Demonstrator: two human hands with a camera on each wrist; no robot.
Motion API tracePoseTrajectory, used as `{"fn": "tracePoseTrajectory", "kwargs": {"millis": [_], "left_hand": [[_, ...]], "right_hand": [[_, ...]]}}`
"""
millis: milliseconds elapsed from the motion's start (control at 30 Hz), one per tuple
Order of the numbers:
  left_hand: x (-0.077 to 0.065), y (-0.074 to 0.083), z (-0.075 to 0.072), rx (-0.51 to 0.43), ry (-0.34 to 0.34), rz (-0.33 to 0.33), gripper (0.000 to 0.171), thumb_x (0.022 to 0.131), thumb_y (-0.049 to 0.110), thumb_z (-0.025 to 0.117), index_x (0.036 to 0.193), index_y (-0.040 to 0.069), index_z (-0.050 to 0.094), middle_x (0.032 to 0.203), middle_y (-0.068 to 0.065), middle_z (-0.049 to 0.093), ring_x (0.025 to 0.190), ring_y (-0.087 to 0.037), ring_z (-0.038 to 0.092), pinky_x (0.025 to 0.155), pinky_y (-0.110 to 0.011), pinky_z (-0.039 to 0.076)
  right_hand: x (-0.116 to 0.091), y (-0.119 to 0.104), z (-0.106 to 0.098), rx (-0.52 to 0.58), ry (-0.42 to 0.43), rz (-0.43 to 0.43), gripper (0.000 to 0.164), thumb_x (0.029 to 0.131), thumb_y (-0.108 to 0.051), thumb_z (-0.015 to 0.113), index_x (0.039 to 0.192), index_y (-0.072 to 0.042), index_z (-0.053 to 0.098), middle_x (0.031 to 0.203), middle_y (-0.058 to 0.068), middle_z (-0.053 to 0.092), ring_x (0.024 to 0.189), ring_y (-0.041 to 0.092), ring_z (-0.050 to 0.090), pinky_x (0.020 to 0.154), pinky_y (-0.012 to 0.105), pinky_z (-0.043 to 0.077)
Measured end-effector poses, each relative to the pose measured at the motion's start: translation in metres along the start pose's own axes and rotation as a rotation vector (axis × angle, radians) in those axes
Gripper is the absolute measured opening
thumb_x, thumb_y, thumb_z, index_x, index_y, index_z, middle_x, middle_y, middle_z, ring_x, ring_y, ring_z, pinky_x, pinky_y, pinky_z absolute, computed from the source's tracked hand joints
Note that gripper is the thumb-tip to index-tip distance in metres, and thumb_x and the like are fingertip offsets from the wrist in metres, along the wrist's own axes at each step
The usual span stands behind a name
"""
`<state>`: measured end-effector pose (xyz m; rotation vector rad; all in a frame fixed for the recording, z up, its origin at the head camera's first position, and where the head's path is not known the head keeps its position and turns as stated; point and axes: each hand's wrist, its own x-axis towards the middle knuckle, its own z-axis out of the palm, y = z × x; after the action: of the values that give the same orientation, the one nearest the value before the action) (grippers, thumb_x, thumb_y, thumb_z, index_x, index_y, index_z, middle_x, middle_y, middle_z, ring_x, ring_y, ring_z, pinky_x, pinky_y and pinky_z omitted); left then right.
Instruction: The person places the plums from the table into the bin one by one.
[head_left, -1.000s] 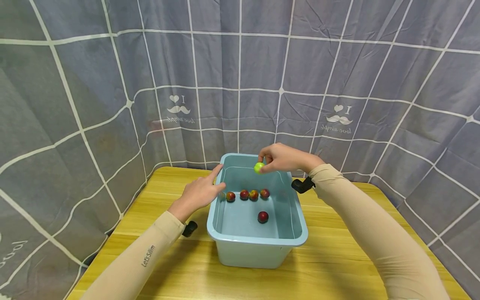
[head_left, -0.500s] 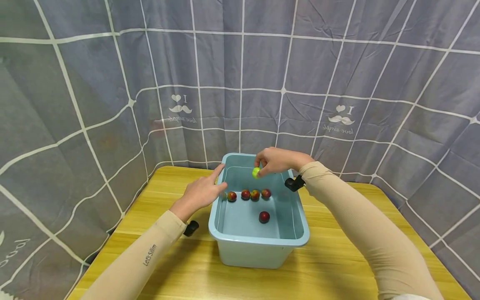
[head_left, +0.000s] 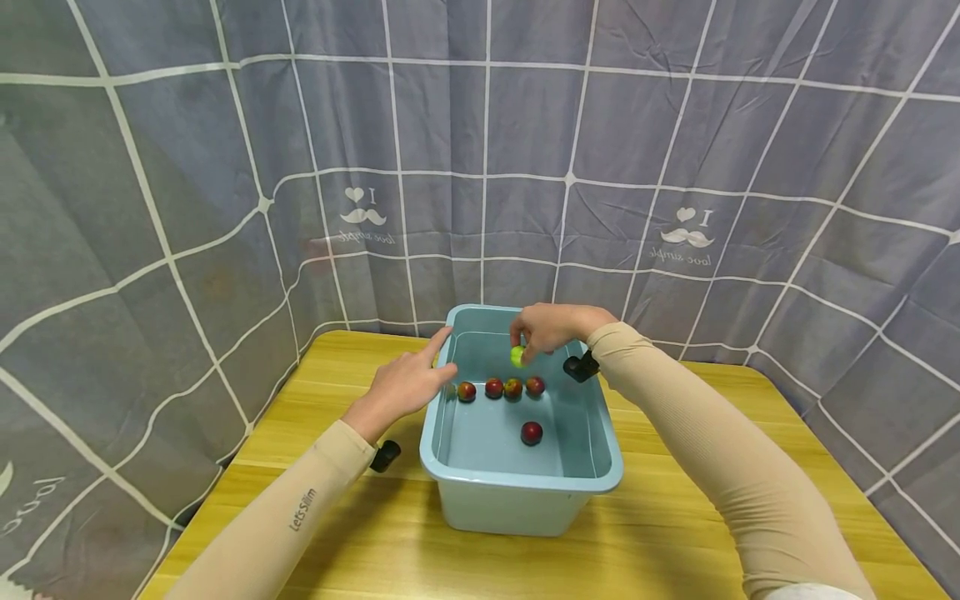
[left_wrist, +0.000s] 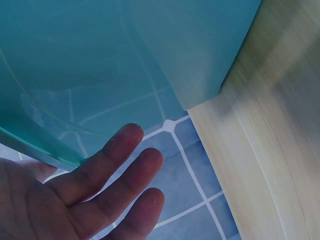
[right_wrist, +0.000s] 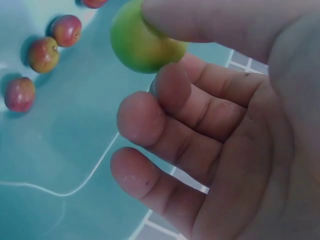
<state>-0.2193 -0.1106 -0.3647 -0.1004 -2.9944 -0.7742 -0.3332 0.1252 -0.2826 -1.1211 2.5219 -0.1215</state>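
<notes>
A light blue plastic bin (head_left: 517,481) stands on the table. My right hand (head_left: 551,325) is over its back part, pinching a small round green fruit (head_left: 517,357) between thumb and fingers. In the right wrist view, the thumb lies across the top of the green fruit (right_wrist: 132,42), and the other fingers are loosely bent below it. Four-sided walls surround several red-yellow plums (head_left: 512,388) in a row on the bin's floor, with one dark red plum (head_left: 532,432) nearer the front. My left hand (head_left: 401,383) rests at the left rim, fingers extended; its fingers (left_wrist: 120,182) lie along the outside wall.
The bin sits on a yellow wood-grain table (head_left: 360,533). A grey curtain (head_left: 517,117) with white grid lines hangs behind the table and along both sides. Black straps with small cameras (head_left: 581,367) sit at the wrists.
My right hand has moved slightly left and lowered into the back of the bin, carrying the green fruit. My left hand stays at the left rim, and the plums have not moved.
</notes>
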Motion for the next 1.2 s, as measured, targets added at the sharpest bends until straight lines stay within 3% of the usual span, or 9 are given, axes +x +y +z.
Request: {"fn": "tracePoseTrajectory", "kwargs": {"millis": [200, 467, 933, 1200], "left_hand": [[0.0, 0.0, -0.001, 0.0, 0.0, 0.001, 0.073, 0.096, 0.052, 0.04, 0.162, 0.039, 0.012, 0.062, -0.005, 0.051, 0.051, -0.022, 0.044, 0.045, -0.033, 0.031], [-0.001, 0.002, -0.003, -0.001, 0.006, 0.003, 0.073, 0.097, 0.052, 0.04, 0.162, 0.038, 0.012, 0.058, -0.003, 0.045, 0.047, -0.019, 0.036, 0.044, -0.032, 0.028], [-0.002, 0.003, -0.004, 0.01, 0.006, -0.011, 0.072, 0.097, 0.053, 0.04, 0.162, 0.039, 0.013, 0.059, -0.004, 0.046, 0.049, -0.02, 0.038, 0.044, -0.033, 0.029], [-0.002, 0.003, -0.001, 0.035, 0.013, -0.014, 0.072, 0.096, 0.053, 0.041, 0.162, 0.04, 0.014, 0.063, -0.005, 0.051, 0.054, -0.023, 0.047, 0.047, -0.035, 0.034]], "right_hand": [[-0.003, 0.002, 0.0, -0.007, -0.01, 0.023, 0.027, 0.088, -0.017, 0.075, 0.113, -0.011, 0.069, 0.079, 0.002, 0.061, 0.06, 0.014, 0.053, 0.069, 0.03, 0.046], [-0.006, 0.004, 0.0, -0.006, -0.032, 0.046, 0.031, 0.089, -0.018, 0.075, 0.119, -0.012, 0.068, 0.085, 0.004, 0.064, 0.065, 0.015, 0.056, 0.072, 0.03, 0.048], [-0.029, 0.002, 0.001, -0.031, 0.068, -0.009, 0.027, 0.092, -0.025, 0.072, 0.117, -0.015, 0.069, 0.089, 0.005, 0.059, 0.077, 0.016, 0.054, 0.072, 0.031, 0.046], [-0.048, 0.005, 0.005, 0.007, 0.139, -0.061, 0.022, 0.095, -0.024, 0.069, 0.115, -0.016, 0.068, 0.079, 0.002, 0.057, 0.07, 0.015, 0.051, 0.069, 0.032, 0.046]]}}
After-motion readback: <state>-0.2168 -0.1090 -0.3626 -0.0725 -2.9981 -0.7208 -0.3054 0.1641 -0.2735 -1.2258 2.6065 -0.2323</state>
